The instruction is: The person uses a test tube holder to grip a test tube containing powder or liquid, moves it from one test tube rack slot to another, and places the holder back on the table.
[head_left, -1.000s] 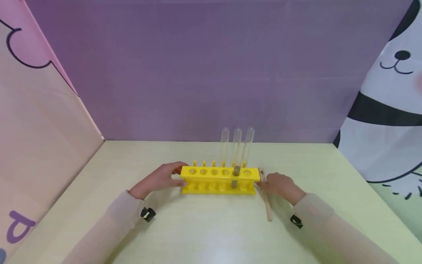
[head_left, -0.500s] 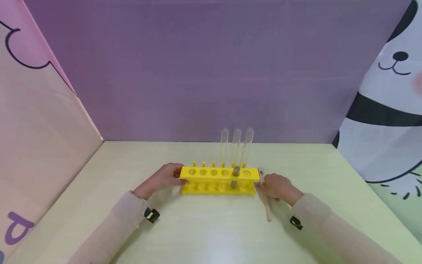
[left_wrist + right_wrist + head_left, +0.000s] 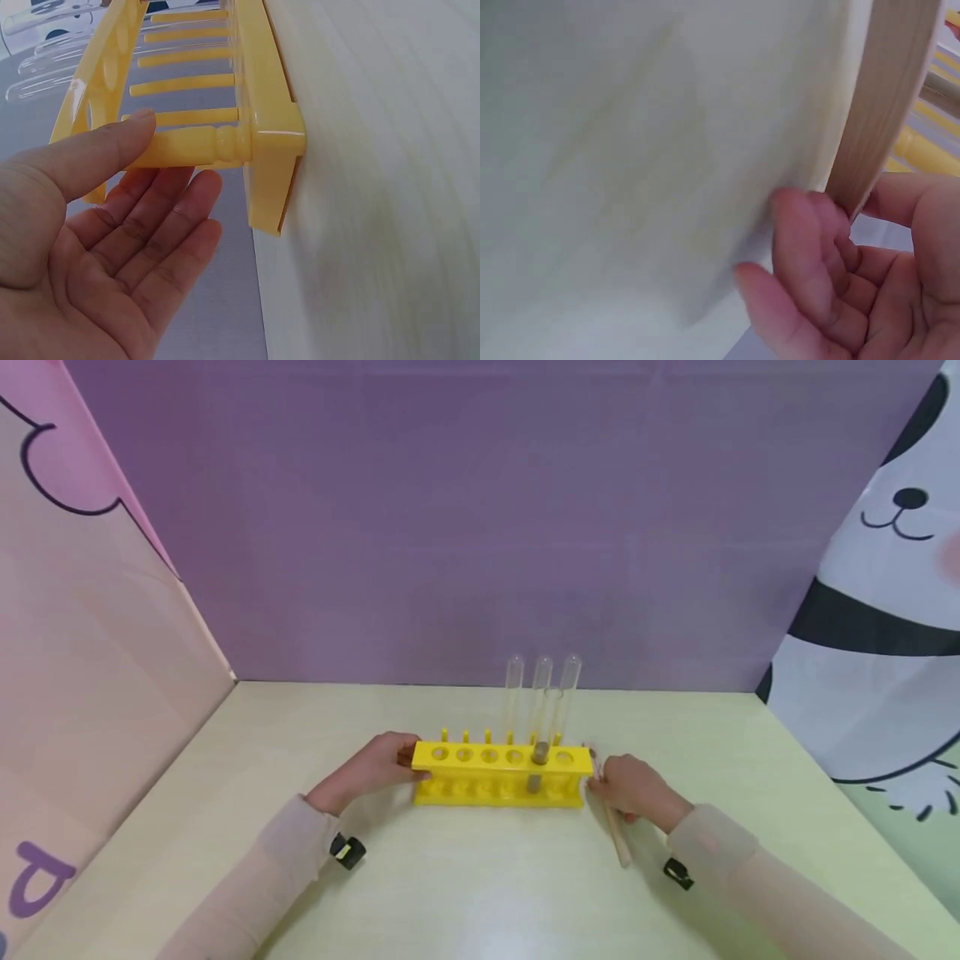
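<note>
A yellow test tube rack (image 3: 480,768) stands on the table in front of me. My left hand (image 3: 366,774) grips its left end, thumb over the end post (image 3: 187,146) and fingers curled behind. Beyond the rack's right end, my right hand (image 3: 637,787) pinches what looks like a wooden test tube clamp (image 3: 617,837); its flat wooden side (image 3: 889,97) fills the upper right of the right wrist view. Three clear test tubes (image 3: 513,677) sit upside down on the rear pegs. In the fifth hole from the left stands a tube with grey-brown contents (image 3: 541,755).
The pale tabletop (image 3: 480,877) extends around the rack. A purple backdrop (image 3: 480,527) rises behind it, with patterned panels along both sides. A black device (image 3: 348,852) is worn at the left wrist and another (image 3: 678,872) at the right.
The wooden clamp's near end has swung slightly right, and the right hand has moved a little away from the rack. The left hand has edged closer around the rack's left end.
</note>
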The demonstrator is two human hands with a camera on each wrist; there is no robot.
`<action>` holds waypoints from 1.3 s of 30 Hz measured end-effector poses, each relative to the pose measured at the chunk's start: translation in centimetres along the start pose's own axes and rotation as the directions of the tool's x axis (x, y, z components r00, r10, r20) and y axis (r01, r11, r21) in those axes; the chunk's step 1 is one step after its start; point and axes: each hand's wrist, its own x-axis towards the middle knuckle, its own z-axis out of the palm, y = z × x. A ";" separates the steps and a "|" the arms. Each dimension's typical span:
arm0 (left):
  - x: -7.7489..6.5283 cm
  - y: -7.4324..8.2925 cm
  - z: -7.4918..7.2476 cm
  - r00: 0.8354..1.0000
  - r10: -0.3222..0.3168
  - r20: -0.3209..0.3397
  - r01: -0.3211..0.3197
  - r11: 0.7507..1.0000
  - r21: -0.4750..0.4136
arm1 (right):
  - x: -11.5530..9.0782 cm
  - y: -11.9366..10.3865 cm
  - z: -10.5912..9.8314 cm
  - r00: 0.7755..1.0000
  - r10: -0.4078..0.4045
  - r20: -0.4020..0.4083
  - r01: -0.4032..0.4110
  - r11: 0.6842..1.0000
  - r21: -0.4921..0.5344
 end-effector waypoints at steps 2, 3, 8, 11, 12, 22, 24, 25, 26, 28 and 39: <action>-0.1 0.1 0.0 1.000 0.000 0.002 0.000 1.000 0.005 | -0.1 0.2 -0.3 1.000 -0.018 -0.021 0.018 1.000 0.015; -0.1 0.1 0.0 1.000 0.003 0.001 -0.003 1.000 0.008 | -0.2 0.3 -0.6 0.999 -0.028 -0.036 0.028 0.999 0.020; -0.1 0.4 0.0 1.000 0.011 -0.012 -0.011 0.999 0.030 | -0.6 0.9 -2.1 0.983 -0.120 -0.137 0.118 0.993 -0.019; -0.2 0.6 0.0 1.000 0.009 -0.013 -0.009 0.999 0.046 | -1.1 1.3 -2.8 0.973 -0.173 -0.152 0.166 0.984 -0.056; -0.2 0.6 0.0 1.000 0.008 -0.011 -0.007 0.999 0.049 | -1.3 1.4 -3.1 0.971 -0.187 -0.150 0.179 0.982 -0.068; -0.2 0.9 0.1 1.000 0.018 -0.011 -0.017 0.997 0.076 | -3.0 1.9 -5.3 0.956 -0.236 -0.177 0.211 0.966 -0.150; -0.2 0.9 0.0 1.000 0.014 -0.011 -0.013 0.997 0.077 | -3.3 1.8 -5.7 0.950 -0.245 -0.193 0.219 0.964 -0.149; -0.2 0.9 -0.1 1.000 0.018 -0.009 -0.017 0.997 0.081 | -3.5 1.8 -5.9 0.947 -0.250 -0.203 0.223 0.964 -0.146; -0.2 0.9 -0.1 1.000 0.019 -0.009 -0.018 0.997 0.082 | -3.6 1.8 -6.1 0.943 -0.252 -0.218 0.225 0.964 -0.141; -0.2 0.9 -0.2 1.000 0.025 -0.007 -0.024 0.997 0.077 | -4.0 1.8 -6.5 0.934 -0.257 -0.249 0.228 0.964 -0.139; -0.5 1.2 0.0 1.000 0.027 0.001 -0.027 0.998 0.058 | -5.7 2.3 -8.4 0.918 -0.292 -0.268 0.246 0.950 -0.192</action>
